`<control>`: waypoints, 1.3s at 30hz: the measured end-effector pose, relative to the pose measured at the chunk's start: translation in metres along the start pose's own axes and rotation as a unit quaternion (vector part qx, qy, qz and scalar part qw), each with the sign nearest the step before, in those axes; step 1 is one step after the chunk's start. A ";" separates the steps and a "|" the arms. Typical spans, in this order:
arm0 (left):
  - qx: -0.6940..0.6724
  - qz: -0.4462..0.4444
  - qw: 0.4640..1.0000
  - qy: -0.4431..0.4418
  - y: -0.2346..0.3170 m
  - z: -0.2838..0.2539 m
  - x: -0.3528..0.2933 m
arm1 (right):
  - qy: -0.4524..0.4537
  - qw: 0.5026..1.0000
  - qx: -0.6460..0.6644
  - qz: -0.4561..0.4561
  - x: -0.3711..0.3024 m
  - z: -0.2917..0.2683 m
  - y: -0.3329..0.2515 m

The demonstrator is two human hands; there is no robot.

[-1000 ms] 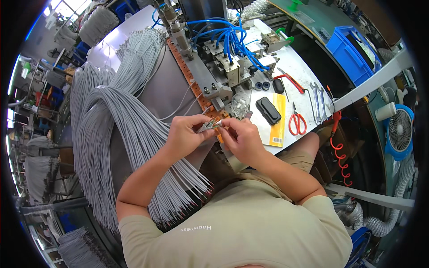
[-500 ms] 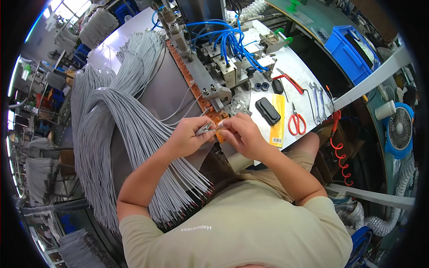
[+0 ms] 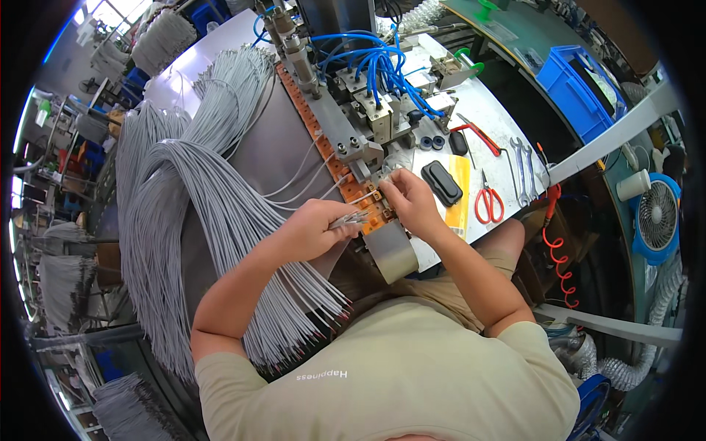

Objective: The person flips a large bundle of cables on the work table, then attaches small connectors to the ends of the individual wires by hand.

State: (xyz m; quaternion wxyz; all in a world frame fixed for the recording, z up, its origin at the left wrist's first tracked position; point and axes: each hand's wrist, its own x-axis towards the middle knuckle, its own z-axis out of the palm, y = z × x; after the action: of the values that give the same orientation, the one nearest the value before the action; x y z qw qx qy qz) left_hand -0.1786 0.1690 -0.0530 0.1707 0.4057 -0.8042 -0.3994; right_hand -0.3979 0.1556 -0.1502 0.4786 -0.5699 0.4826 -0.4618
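Observation:
My left hand (image 3: pixel 312 231) is closed around a small bundle of grey cable ends (image 3: pixel 348 220), just left of the near end of an orange slotted track (image 3: pixel 315 132). A single cable (image 3: pixel 360 198) lies across that track. Beside its far tip, my right hand (image 3: pixel 413 206) has thumb and fingers bent together in a pinch; what sits between them is hidden. Several more cables (image 3: pixel 303 175) run from the left into the track. A large bundle of grey cables (image 3: pixel 213 191) drapes over the table under my left forearm, its stripped ends showing red.
A metal press with blue air hoses (image 3: pixel 382 66) stands behind the track. To the right lie a black case (image 3: pixel 441 184), a yellow packet (image 3: pixel 457 213), red-handled scissors (image 3: pixel 488 203) and wrenches (image 3: pixel 523 170). A coiled red air hose (image 3: pixel 562 268) hangs past the table's edge.
My hands have moved apart: the left went slightly down with its bundle, the right a little up beside the track. A cable now lies across the track's near end, which is uncovered.

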 end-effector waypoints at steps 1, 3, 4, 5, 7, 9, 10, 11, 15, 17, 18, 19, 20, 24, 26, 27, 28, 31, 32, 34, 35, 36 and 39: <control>0.030 0.049 0.998 0.012 -0.004 0.002 0.002 | 0.000 1.000 0.000 0.001 0.002 -0.001 -0.003; 0.059 0.099 0.993 0.024 -0.010 0.006 0.001 | -0.028 0.995 0.036 0.091 0.007 -0.005 -0.012; 0.094 0.103 0.989 0.050 -0.012 0.010 -0.001 | -0.043 0.988 0.054 0.135 0.008 -0.006 -0.015; 0.131 0.108 0.983 0.077 -0.009 0.012 -0.002 | -0.042 0.989 0.054 0.134 0.007 -0.005 -0.014; 0.167 0.112 0.974 0.103 -0.007 0.013 -0.003 | 0.004 0.999 -0.021 0.038 -0.001 0.000 -0.011; 0.183 0.104 0.972 0.099 -0.007 0.013 -0.003 | 0.027 0.998 -0.058 -0.011 -0.001 0.002 -0.011; 0.191 0.100 0.972 0.097 -0.007 0.014 -0.003 | 0.031 0.997 -0.068 -0.019 0.000 0.003 -0.013; 0.190 0.100 0.972 0.096 -0.008 0.014 -0.004 | 0.036 0.996 -0.078 -0.027 0.001 0.003 -0.015; 0.199 0.098 0.971 0.091 -0.009 0.014 -0.006 | 0.015 0.997 -0.071 0.030 0.004 -0.003 -0.019; 0.198 0.085 0.974 0.075 -0.006 0.013 -0.007 | 0.002 0.996 -0.062 0.062 0.004 -0.003 -0.020; 0.197 0.077 0.975 0.067 -0.005 0.013 -0.007 | 0.012 0.996 -0.084 0.038 0.002 0.000 -0.022; 0.197 0.077 0.975 0.067 -0.004 0.012 -0.007 | 0.021 0.994 -0.106 0.013 0.000 0.002 -0.022; 0.201 0.077 0.974 0.066 -0.004 0.012 -0.008 | 0.031 0.991 -0.128 -0.011 -0.002 0.003 -0.023; 0.205 0.081 0.973 0.066 -0.003 0.014 -0.008 | 0.027 0.995 -0.094 0.016 0.004 0.000 -0.013; 0.200 0.090 0.973 0.072 -0.003 0.015 -0.008 | 0.037 0.994 -0.098 0.013 0.002 0.002 -0.013; 0.200 0.089 0.973 0.072 -0.004 0.015 -0.008 | 0.047 0.994 -0.103 0.009 0.000 0.004 -0.013; 0.201 0.090 0.973 0.072 -0.004 0.015 -0.008 | 0.058 0.993 -0.107 0.006 -0.001 0.005 -0.014; 0.202 0.091 0.973 0.071 -0.003 0.014 -0.008 | 0.047 0.991 -0.124 -0.019 -0.004 0.003 -0.019; 0.206 0.086 0.973 0.066 -0.002 0.014 -0.008 | 0.042 0.990 -0.132 -0.031 -0.005 0.002 -0.020; 0.215 0.077 0.972 0.054 -0.001 0.013 -0.008 | 0.036 0.991 -0.127 -0.022 -0.005 0.001 -0.022; 0.214 0.078 0.972 0.054 -0.001 0.012 -0.008 | 0.030 0.992 -0.122 -0.014 -0.004 0.000 -0.023; 0.215 0.076 0.972 0.053 0.000 0.012 -0.008 | 0.025 0.993 -0.116 -0.006 -0.003 0.000 -0.023; 0.216 0.073 0.972 0.051 -0.001 0.013 -0.007 | 0.023 0.992 -0.124 -0.011 -0.001 -0.001 -0.021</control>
State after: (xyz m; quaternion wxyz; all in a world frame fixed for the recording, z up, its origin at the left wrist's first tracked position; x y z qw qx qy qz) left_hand -0.1810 0.1809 -0.0614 0.1482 0.3928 -0.8892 -0.1817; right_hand -0.3962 0.1583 -0.1291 0.3875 -0.6196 0.5408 -0.4165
